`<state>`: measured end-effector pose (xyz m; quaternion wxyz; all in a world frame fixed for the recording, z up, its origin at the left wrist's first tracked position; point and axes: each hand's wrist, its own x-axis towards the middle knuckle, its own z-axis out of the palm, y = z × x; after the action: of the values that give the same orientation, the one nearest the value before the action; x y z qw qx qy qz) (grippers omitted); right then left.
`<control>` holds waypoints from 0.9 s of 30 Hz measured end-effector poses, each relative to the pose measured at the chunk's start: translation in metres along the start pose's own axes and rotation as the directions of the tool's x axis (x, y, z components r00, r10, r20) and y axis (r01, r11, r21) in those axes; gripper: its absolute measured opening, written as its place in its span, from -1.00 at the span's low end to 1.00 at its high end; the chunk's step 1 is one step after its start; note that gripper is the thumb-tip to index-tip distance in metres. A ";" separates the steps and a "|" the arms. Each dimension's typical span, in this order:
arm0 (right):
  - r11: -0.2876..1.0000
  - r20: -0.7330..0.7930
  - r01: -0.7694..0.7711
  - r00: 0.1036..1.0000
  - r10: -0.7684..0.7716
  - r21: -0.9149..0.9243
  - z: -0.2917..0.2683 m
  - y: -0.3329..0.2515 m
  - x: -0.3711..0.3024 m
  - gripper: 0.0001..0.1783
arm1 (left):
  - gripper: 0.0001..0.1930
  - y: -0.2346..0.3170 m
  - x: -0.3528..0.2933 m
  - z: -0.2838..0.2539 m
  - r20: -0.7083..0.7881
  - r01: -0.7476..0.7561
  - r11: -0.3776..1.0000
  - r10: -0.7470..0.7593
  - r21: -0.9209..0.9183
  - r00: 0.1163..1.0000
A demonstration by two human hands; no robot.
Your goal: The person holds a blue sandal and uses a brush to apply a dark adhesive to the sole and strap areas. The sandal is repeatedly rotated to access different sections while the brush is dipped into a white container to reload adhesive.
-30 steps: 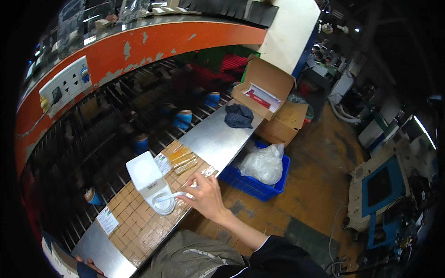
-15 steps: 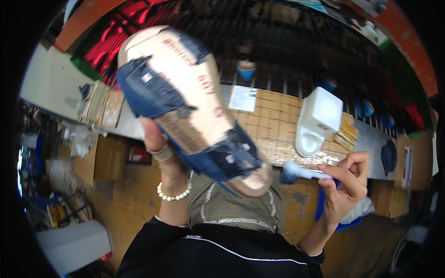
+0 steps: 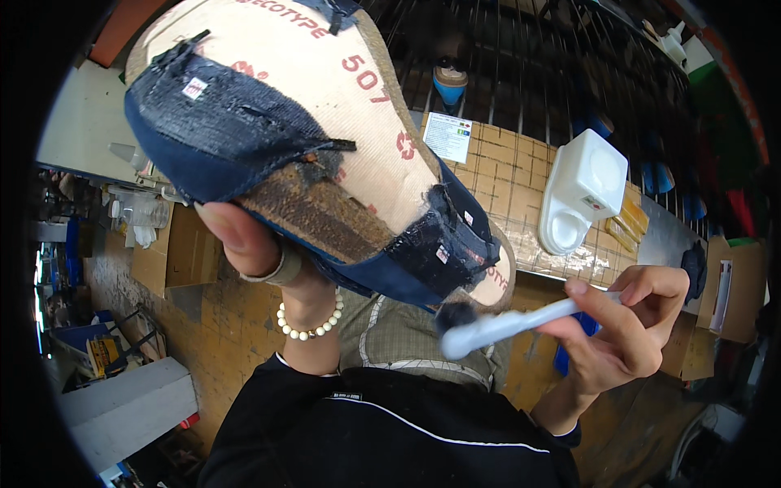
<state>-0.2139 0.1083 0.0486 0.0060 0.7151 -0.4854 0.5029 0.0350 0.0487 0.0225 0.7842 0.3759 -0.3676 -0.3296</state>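
An unfinished sandal (image 3: 382, 195) is held up with its underside facing me. Its pale insole board carries red print, and the turned-under ends of its dark blue straps look coated in something black. My left hand (image 3: 244, 244) is closed around the strap side, its thumb showing and the other fingers hidden behind. Pinched in my right hand (image 3: 622, 325) is a brush (image 3: 521, 323) with a pale handle and a dark, blurred bristle tip. That tip is at the sandal's narrow lower-right end; whether it touches the edge I cannot tell.
On the bench's brown board (image 3: 521, 175) stand a white dispenser (image 3: 590, 179) with a round cup and a printed card (image 3: 447, 137). Beyond is a dark rack (image 3: 521, 73) with a blue shoe form (image 3: 449, 84). Cardboard boxes (image 3: 191, 252) sit at both sides.
The sandal has come closer and shifted up and left. My right hand has brought the brush left and down to the sandal's lower end, and the bristles now point upward.
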 end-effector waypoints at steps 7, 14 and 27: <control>0.993 0.059 -0.085 0.995 0.080 0.080 0.004 0.012 -0.010 -0.42 | -0.24 -0.002 0.008 -0.001 0.015 -0.023 0.985 0.026 -0.173 1.000; 0.985 0.117 -0.087 0.991 0.070 0.152 0.007 0.019 -0.015 -0.46 | -0.38 -0.045 0.011 -0.037 0.227 -0.486 0.845 0.440 0.223 0.869; 0.961 0.118 -0.107 0.990 0.079 0.254 0.008 0.025 -0.020 -0.45 | -0.27 -0.009 -0.005 0.022 0.092 0.292 0.944 -0.280 -0.157 0.955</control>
<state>-0.2266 0.1048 0.0183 -0.1374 0.7118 -0.4481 0.5231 0.0119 0.0408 0.0229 0.7438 0.3461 -0.3067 -0.4826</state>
